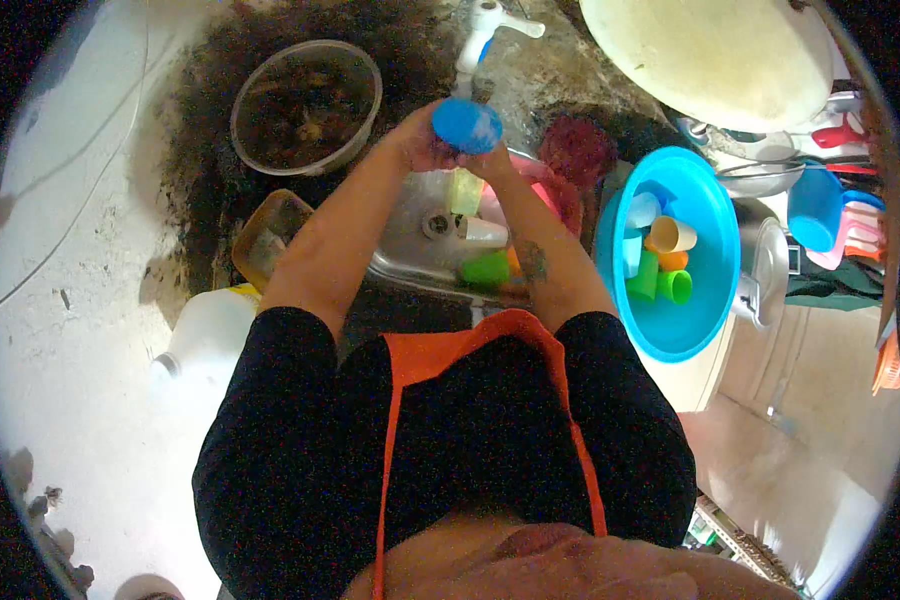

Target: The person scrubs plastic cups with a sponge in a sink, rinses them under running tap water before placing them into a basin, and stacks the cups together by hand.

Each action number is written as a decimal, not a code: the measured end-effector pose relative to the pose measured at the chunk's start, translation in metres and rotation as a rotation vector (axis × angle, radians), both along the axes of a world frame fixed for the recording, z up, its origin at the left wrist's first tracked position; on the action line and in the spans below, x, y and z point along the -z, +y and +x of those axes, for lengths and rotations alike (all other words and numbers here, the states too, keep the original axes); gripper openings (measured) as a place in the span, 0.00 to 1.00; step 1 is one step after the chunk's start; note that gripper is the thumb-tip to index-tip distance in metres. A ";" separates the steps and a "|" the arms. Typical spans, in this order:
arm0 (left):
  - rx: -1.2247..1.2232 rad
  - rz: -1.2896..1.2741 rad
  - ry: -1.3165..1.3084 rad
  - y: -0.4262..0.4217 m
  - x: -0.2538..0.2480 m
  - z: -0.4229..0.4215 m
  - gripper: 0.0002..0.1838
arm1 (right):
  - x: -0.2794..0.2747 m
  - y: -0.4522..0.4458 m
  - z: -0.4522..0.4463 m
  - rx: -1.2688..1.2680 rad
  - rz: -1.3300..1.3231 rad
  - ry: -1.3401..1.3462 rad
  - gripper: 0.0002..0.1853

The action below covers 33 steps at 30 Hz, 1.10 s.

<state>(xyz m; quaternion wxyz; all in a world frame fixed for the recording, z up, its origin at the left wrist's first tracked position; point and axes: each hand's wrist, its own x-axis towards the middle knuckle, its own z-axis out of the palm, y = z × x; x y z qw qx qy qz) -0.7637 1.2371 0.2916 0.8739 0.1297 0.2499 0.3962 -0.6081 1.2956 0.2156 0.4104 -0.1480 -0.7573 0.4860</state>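
Note:
Under the white tap (487, 40), both my hands hold a blue cup (467, 126), its round face turned up with a whitish patch on it. My left hand (426, 140) is closed round its left side, and my right hand (485, 160) grips its lower right edge. Below them in the metal sink (400, 235) lie a yellow-green cup (464, 192), a white cup (484, 233), a green cup (486, 268) and part of a pink container (545, 200).
A blue basin (680, 325) with several coloured cups stands right of the sink, near a dark red mesh bundle (577, 150). At left are a clear round tub (307, 107), a brownish container (272, 235) and a white jug (210, 330). A pale round lid (715, 60) hangs upper right.

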 end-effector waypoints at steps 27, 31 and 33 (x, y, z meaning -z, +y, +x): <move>-0.290 0.126 1.354 -0.030 0.176 0.020 0.33 | -0.097 -0.024 -0.018 0.706 0.446 -0.429 0.33; -0.603 -0.159 0.313 0.000 0.059 0.026 0.24 | -0.081 -0.043 -0.006 0.657 0.107 -0.280 0.29; -0.666 0.239 0.345 0.030 0.082 0.017 0.17 | -0.048 -0.048 -0.007 0.656 -0.410 0.198 0.21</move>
